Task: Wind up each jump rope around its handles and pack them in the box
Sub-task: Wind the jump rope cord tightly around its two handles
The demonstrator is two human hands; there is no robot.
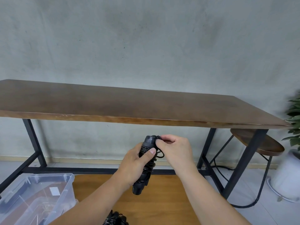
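Left hand point(134, 161) clamped round wound jump rope point(146, 163), long axis near upright; right hand point(173, 148) pinches cord end at top. Box point(65, 189) lower-left of rope, left hand nearer. Second bundle point(116, 218) below rope, probably wound

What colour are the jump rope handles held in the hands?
Black, as the head view shows: jump rope handles.

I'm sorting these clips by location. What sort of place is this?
Probably a home or small office room: a long wooden table against a bare grey wall, a round stool tucked beneath it, and a potted plant at the right.
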